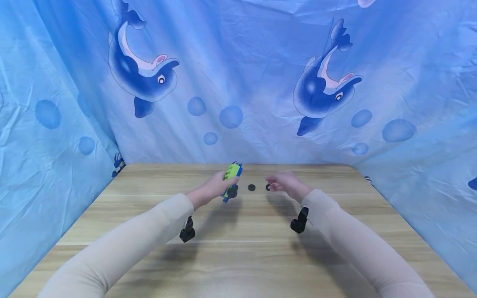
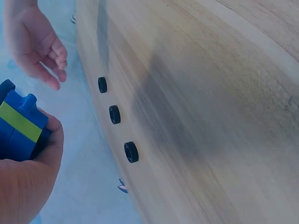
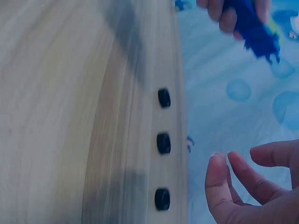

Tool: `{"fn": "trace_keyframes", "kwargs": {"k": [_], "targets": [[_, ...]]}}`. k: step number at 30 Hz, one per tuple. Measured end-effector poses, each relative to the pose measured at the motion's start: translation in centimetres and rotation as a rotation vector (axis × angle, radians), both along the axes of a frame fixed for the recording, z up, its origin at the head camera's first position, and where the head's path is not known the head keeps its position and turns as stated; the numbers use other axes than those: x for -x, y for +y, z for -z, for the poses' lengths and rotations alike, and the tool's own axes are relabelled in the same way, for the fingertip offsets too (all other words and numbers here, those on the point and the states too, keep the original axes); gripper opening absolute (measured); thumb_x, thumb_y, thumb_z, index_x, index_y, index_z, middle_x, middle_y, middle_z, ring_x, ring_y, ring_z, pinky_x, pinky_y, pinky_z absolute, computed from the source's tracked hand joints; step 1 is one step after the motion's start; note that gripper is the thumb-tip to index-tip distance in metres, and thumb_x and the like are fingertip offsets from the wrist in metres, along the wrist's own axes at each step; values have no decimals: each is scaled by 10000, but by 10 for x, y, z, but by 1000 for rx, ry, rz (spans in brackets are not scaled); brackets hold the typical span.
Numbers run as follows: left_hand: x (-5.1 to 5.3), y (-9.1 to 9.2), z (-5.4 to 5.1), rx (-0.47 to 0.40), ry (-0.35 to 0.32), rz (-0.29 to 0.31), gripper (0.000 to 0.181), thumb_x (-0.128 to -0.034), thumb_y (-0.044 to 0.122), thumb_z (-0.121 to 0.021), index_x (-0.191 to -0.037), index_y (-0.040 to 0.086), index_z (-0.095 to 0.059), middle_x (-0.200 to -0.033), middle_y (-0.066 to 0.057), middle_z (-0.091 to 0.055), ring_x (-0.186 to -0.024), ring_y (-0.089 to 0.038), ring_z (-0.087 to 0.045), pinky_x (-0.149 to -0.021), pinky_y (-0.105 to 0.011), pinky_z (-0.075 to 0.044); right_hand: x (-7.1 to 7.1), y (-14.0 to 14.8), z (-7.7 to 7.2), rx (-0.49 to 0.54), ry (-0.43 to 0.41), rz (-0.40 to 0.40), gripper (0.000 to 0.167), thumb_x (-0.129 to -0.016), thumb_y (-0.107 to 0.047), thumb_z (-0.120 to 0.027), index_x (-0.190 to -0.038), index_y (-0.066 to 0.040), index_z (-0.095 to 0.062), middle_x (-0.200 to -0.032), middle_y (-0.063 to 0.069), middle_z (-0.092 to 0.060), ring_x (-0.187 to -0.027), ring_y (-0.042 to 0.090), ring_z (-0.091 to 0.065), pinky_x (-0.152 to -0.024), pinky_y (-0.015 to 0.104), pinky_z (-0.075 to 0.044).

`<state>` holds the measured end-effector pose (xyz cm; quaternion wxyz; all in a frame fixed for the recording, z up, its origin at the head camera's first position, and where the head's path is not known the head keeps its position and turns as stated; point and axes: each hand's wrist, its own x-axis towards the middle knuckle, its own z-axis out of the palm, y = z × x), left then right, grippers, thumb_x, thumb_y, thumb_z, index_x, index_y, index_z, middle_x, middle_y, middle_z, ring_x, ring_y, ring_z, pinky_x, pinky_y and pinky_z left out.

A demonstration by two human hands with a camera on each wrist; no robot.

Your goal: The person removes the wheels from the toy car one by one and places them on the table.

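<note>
My left hand (image 1: 210, 188) grips a blue and lime-green building-block toy (image 1: 233, 170), held above the far part of the table. A black wheel (image 2: 5, 88) shows at the toy's edge in the left wrist view. My right hand (image 1: 290, 185) hovers over the table to the right, fingers loosely bent and holding nothing. Beneath and between the hands, three small black wheels stand apart in a row: a middle wheel (image 1: 251, 187), a right wheel (image 1: 268, 187) partly behind my fingers, and another wheel (image 3: 164, 98) on the toy's side. The palm side of the left hand is hidden.
The wood-grain table (image 1: 246, 248) ends at a far edge just beyond the wheels. A blue curtain (image 1: 238, 82) printed with dolphins and bubbles hangs behind it and along both sides.
</note>
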<state>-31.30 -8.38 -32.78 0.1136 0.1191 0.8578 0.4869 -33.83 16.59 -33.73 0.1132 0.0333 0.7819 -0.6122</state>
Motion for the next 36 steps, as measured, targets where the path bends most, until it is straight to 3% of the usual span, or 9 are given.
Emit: {"fn": "trace_keyframes", "kwargs": {"k": [6, 13, 17, 21, 24, 29, 36], "targets": [[1, 5, -2, 4, 1, -17, 476, -985, 382, -519, -1309, 34, -480, -1015, -124, -615, -819, -188, -602, -659, -281, -511, -20, -17, -10, 14, -29, -153, 365, -952, -107, -583, -1250, 103, -573, -990, 100, -650, -792, 137, -646, -830, 313, -561], [1, 5, -5, -35, -11, -10, 479, -988, 416, -504, -1279, 36, -493, -1051, -150, -655, -884, -213, -662, -785, -329, -531, -42, -40, -14, 1, 3, -397, 340, -961, -141, -566, -1217, 80, -605, -1025, 113, -677, -825, 156, -665, -916, 411, -532], [1, 5, -5, -59, -21, 11, 487, -987, 435, -505, -1290, 53, -498, -1064, -137, -670, -903, -202, -666, -825, -343, -524, -52, -49, -18, 18, 17, -472, 379, -983, -153, -537, -1280, 83, -545, -1018, 168, -688, -856, 214, -685, -910, 441, -532], [0, 3, -3, -58, 0, 39, 455, -988, 432, -507, -1243, 56, -521, -1037, -101, -647, -891, -176, -632, -802, -320, -511, -58, -55, -20, -31, 70, -554, 380, -982, -146, -536, -1294, 70, -510, -1066, 264, -672, -899, 312, -687, -902, 467, -530], [-1, 2, -2, -55, 11, 51, 417, -990, 427, -508, -1184, 58, -536, -990, -73, -609, -864, -168, -591, -781, -300, -487, -60, -60, -21, -93, 143, -619, 307, -990, -151, -528, -1212, 61, -543, -1056, 290, -665, -923, 373, -670, -891, 497, -525], [-3, 4, -3, -73, 6, 76, 419, -992, 438, -501, -1154, 55, -549, -963, -52, -596, -868, -168, -565, -805, -307, -457, -62, -66, -20, -157, 239, -634, 255, -1016, -166, -497, -1110, 56, -576, -986, 253, -688, -846, 328, -687, -834, 502, -544], [-2, 9, -4, -85, 2, 89, 395, -995, 401, -511, -1178, 53, -546, -974, -63, -625, -864, -161, -597, -811, -296, -474, -61, -68, -18, -143, 266, -593, 218, -1013, -107, -493, -1064, 93, -564, -944, 245, -706, -829, 372, -698, -751, 437, -580]]}}
